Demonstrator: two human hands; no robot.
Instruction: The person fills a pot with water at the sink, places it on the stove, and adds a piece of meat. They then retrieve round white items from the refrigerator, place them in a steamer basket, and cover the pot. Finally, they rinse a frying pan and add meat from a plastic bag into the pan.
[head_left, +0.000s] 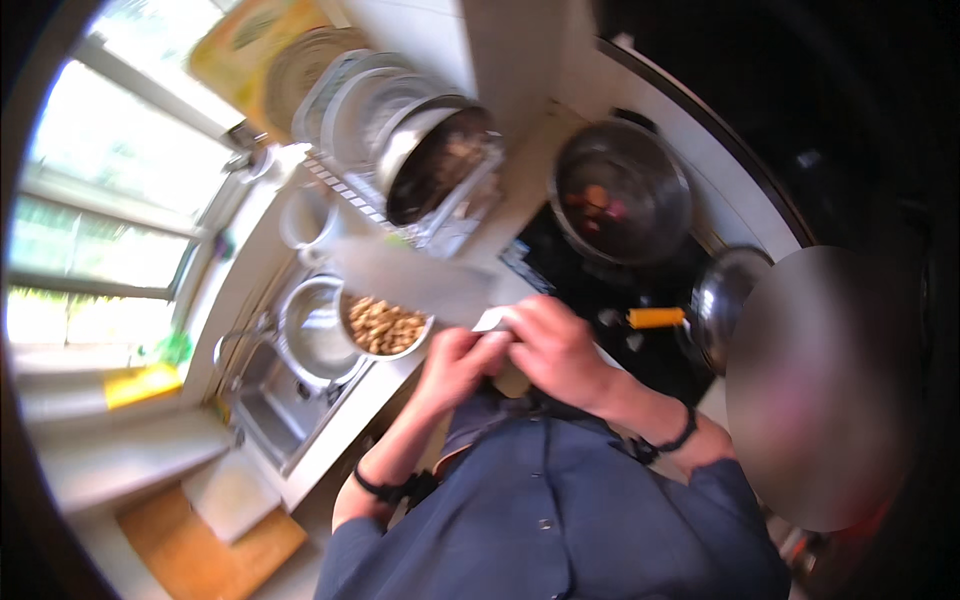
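My left hand (459, 362) and my right hand (559, 352) meet in front of my body, fingers pinched close together. Between them is the gathered white end of what looks like a translucent plastic bag (416, 274). Motion blurs the bag, which stretches left from my fingers above the counter. Just left of my left hand stands a light-coloured bowl of peanuts in their shells (386, 326), its far rim partly hidden by the bag. A pale metal basin (319, 337) sits beside that bowl, over the sink's edge.
A deep metal pot (622, 195) with reddish pieces inside stands on a black cooktop (600, 292). Right of it lie a shiny lid (724, 300) and a yellow handle (655, 318). A dish rack (360, 191) holds plates and a pan. The steel sink (274, 397) is left.
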